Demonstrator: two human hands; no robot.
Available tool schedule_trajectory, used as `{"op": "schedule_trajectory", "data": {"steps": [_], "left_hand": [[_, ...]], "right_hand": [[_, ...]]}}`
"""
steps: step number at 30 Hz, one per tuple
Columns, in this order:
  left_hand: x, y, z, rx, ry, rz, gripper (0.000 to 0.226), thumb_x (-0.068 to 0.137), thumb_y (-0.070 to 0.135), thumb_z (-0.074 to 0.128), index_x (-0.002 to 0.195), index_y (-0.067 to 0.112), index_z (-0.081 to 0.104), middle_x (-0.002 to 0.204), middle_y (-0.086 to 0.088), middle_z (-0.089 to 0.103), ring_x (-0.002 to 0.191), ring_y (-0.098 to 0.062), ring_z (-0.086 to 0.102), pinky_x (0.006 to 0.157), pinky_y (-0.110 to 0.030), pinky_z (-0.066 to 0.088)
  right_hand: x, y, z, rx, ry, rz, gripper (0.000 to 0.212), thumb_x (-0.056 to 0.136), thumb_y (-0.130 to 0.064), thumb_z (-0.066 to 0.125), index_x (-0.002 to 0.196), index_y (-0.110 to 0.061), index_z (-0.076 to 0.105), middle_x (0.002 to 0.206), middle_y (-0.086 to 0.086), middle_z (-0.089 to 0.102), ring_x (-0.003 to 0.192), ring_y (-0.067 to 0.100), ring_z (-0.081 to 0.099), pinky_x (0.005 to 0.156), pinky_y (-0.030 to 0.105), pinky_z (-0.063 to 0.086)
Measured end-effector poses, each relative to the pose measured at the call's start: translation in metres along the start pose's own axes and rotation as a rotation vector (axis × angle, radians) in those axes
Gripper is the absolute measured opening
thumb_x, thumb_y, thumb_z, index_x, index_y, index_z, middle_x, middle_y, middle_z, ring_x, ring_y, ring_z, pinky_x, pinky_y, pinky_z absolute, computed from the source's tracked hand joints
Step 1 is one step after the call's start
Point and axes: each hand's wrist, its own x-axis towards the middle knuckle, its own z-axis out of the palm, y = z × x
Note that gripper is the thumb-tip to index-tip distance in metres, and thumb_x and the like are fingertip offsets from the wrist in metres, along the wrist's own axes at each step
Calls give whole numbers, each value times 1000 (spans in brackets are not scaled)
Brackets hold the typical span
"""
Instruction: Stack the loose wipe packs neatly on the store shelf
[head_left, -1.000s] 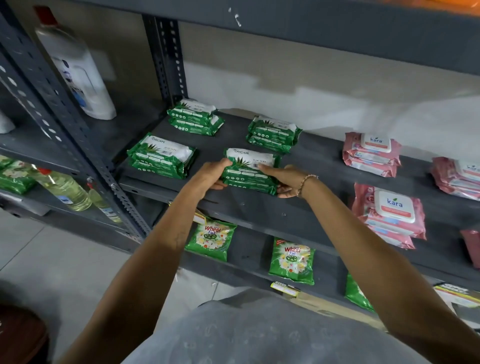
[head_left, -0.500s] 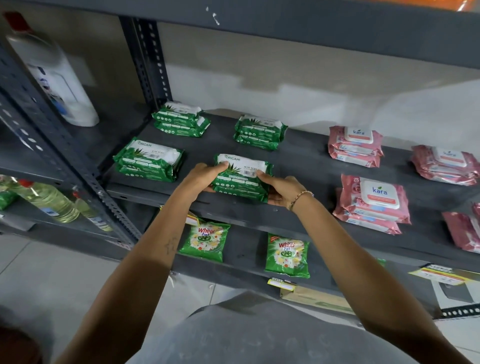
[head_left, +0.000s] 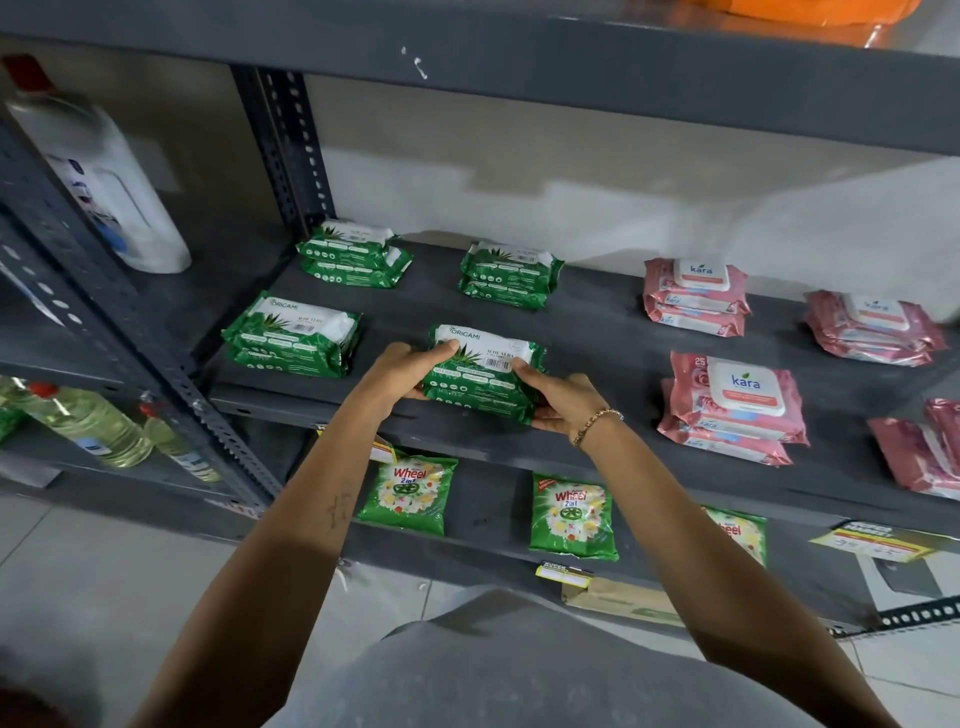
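My left hand (head_left: 402, 371) and right hand (head_left: 558, 397) grasp the two ends of a green wipe pack stack (head_left: 483, 371) at the front edge of the shelf (head_left: 597, 332), right of another green stack (head_left: 293, 335), left of pink packs (head_left: 732, 410).

Non-task items: white bottle (head_left: 111, 182) upper left, oil bottles (head_left: 91, 423) lower left, three green detergent sachets (head_left: 571, 517) on the lower shelf.
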Motion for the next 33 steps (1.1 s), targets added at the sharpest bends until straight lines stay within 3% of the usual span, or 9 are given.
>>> {"op": "schedule_trajectory", "data": {"steps": [7,9,11,13,15,18,23,28,33], "left_hand": [[-3,-1,6,6,24,16,51,83,54,62,113,13,62,110,2,55,103,-15,52,76,-31,51],[-3,-2,5,168,74,39,50,81,62,57,97,14,58,100,-3,57,95,-19,56,78,-35,51],[-4,2,8,326,225,160,53,85,57,55,108,9,59,106,-10,59,99,-25,56,85,-36,47],[-2,8,15,403,378,347,57,88,48,55,125,4,54,122,-15,57,116,-31,51,97,-41,43],[-5,20,25,460,430,509,52,91,40,53,128,4,53,129,-16,55,124,-32,45,101,-42,40],[-8,34,49,631,375,686,56,92,42,42,132,4,52,138,-14,52,135,-31,38,113,-48,27],[-16,38,77,871,286,694,62,95,43,23,144,9,38,156,-7,30,147,-24,16,119,-43,4],[-20,36,87,960,248,650,55,102,34,21,147,5,29,158,-10,22,148,-27,8,120,-42,1],[-13,35,86,1086,247,510,58,102,35,14,150,4,15,160,-10,11,148,-26,-4,120,-42,-4]], "right_hand": [[-1,-3,-5,-32,-16,2,86,68,-51,76,127,5,48,129,15,57,105,26,62,66,29,58],[-2,-5,-7,-97,-13,5,85,71,-57,70,126,4,48,127,15,58,101,24,64,70,30,59],[-4,-8,-12,-225,13,-12,77,78,-60,61,121,5,53,122,15,62,95,26,67,79,35,59],[-11,-13,-22,-337,59,-116,58,86,-52,55,99,4,65,98,11,71,84,32,67,89,47,55],[-19,-19,-38,-392,126,-271,36,90,-39,54,84,-7,68,71,0,62,76,24,58,85,47,51],[-42,-30,-69,-565,323,-493,26,93,-16,50,109,-7,69,94,1,65,92,18,59,79,21,40],[-61,-18,-136,-761,696,-697,25,93,-11,45,105,-3,65,111,17,67,94,39,64,79,38,49],[-50,2,-176,-1013,587,-570,44,95,-26,34,129,-5,51,144,12,45,134,30,40,109,49,36],[-38,16,-177,-1168,503,-453,51,99,-31,23,147,-13,28,157,4,25,147,26,12,117,43,10]]}}
